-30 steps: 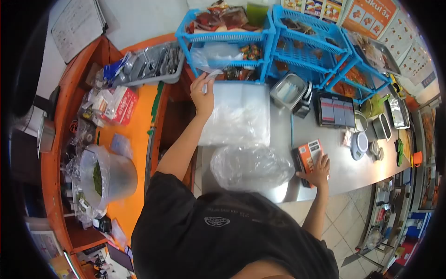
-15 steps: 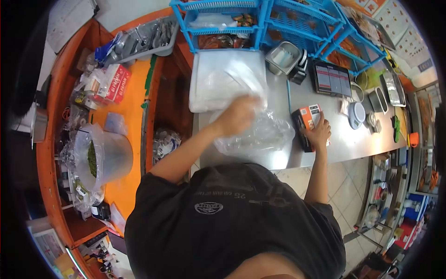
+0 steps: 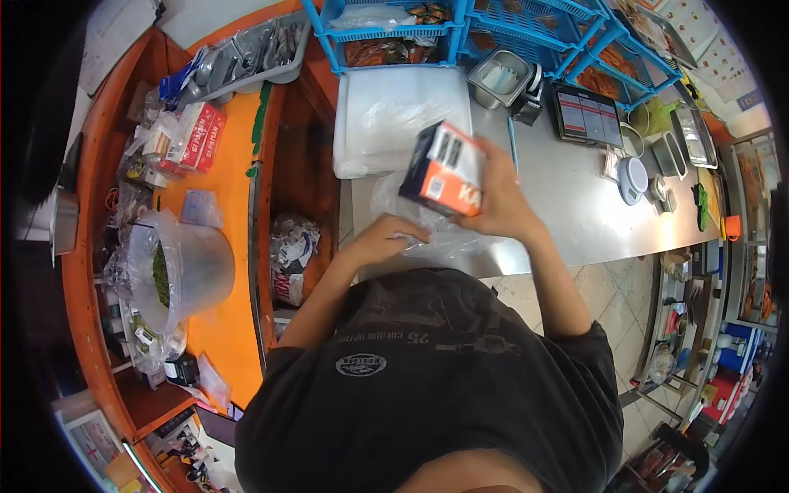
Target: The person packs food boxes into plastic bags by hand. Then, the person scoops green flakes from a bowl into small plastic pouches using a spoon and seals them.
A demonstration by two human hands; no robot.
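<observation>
My right hand (image 3: pixel 503 195) grips an orange, black and white box (image 3: pixel 448 168), tilted above the near part of the steel counter. Letters "KA" show on its orange face. Beneath the box a clear plastic bag (image 3: pixel 460 240) lies crumpled on the counter, partly hidden by it. At the bag's left side my left hand (image 3: pixel 385 238) has its fingers pinched together on the plastic. Behind both hands rests a stack of clear plastic bags (image 3: pixel 403 123).
Blue plastic racks (image 3: pixel 394 34) hold packed food at the back. A metal container (image 3: pixel 500 78), a tablet (image 3: pixel 588 115) and a small scale (image 3: pixel 633 179) stand on the steel counter (image 3: pixel 567 209). To the left, a clear tub (image 3: pixel 201 275) sits on an orange shelf.
My right hand has lifted the box off the counter and brought it left over the bag. My left hand has come down and nearer to me, onto the bag's edge.
</observation>
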